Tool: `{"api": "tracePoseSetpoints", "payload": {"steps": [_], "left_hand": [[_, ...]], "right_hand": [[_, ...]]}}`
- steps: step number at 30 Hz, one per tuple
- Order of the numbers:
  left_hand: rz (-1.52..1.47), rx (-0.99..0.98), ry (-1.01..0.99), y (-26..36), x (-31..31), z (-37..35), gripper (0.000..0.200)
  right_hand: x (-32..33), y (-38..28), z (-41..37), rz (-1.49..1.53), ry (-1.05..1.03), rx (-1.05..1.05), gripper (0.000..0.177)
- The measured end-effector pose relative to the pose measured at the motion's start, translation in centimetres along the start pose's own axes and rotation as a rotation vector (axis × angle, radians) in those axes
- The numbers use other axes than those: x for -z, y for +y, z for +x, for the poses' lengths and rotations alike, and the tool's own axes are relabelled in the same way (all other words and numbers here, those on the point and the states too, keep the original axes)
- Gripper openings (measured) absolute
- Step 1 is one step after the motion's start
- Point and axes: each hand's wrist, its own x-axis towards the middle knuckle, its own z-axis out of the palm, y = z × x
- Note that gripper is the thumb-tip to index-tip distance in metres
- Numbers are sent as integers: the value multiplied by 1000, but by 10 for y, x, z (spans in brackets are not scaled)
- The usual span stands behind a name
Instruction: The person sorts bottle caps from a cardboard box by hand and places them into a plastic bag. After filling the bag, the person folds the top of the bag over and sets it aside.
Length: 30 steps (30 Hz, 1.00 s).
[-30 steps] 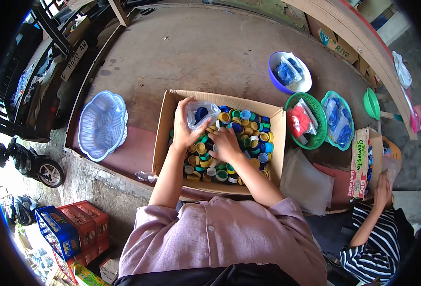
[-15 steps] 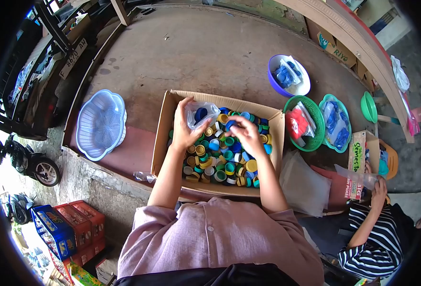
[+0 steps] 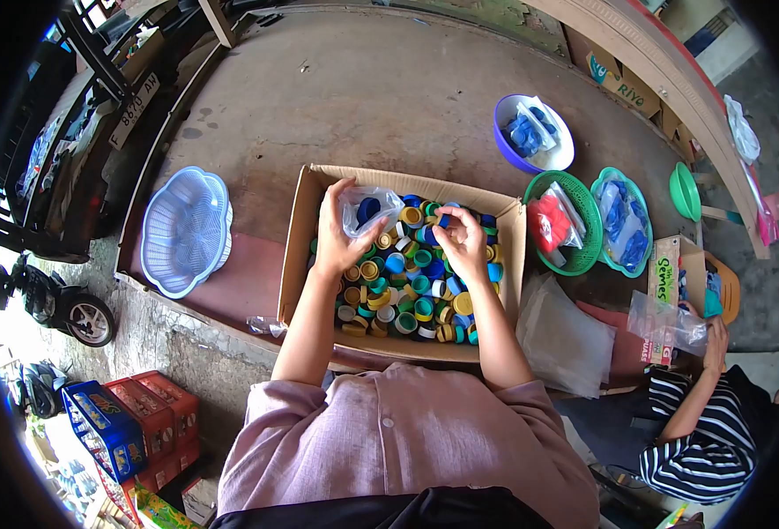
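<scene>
My left hand [image 3: 335,242] clamped the clear plastic bag [image 3: 367,210] over the brown cardboard box [image 3: 297,238] as my right hand [image 3: 462,242], risen from the pile, pinched a round blue plastic cap [image 3: 443,221] beside it

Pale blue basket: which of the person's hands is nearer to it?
Left. The left hand holds a clear bag over the left end of the box, toward the basket; the right hand is farther, over the caps around the middle.
</scene>
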Motion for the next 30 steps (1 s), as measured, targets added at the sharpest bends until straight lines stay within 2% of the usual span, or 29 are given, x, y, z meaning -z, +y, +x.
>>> {"api": "tracePoseSetpoints", "payload": {"steps": [1,2,3,4,5,7,8,12,17,19,24,27,29,30], "left_hand": [[0,-1,-1,-1,2,1,69],[85,-117,-109,-2,5,3,67],[171,-234,-215,-1,7,6,65],[207,-267,-305,8,7,6,62],[172,-247,-399,9,2,3,65],[185,-273,-464,23,-6,-1,67],[172,-230,-509,25,-8,-2,69],[198,-262,-628,30,-10,-3,71],[159,-267,-579,26,-12,-5,74],[241,-249,-634,28,-11,-4,75],[215,-244,-639,28,-13,-4,73],[217,-242,-629,28,-11,-3,74],[234,-238,-631,28,-11,-4,75],[225,-209,-607,28,-12,-5,79]], "right_hand": [[-1,-4,0,91,-5,40,28],[-2,-9,0,92,-3,42,28],[-2,-16,-2,229,-14,12,29],[-2,-20,-2,365,-27,-17,30],[-2,-19,-1,365,-28,-15,30],[-3,-18,-2,258,-73,84,30],[-3,-20,-3,91,-53,157,30],[-4,-20,-4,80,-43,116,30],[-4,-26,-2,26,-76,147,30],[-5,-25,-2,29,-75,108,29],[-5,-25,-4,51,-82,55,28],[-4,-23,-3,113,-56,-51,28],[-3,-22,-1,-355,189,158,28],[-4,-33,0,-457,270,237,27]]}}
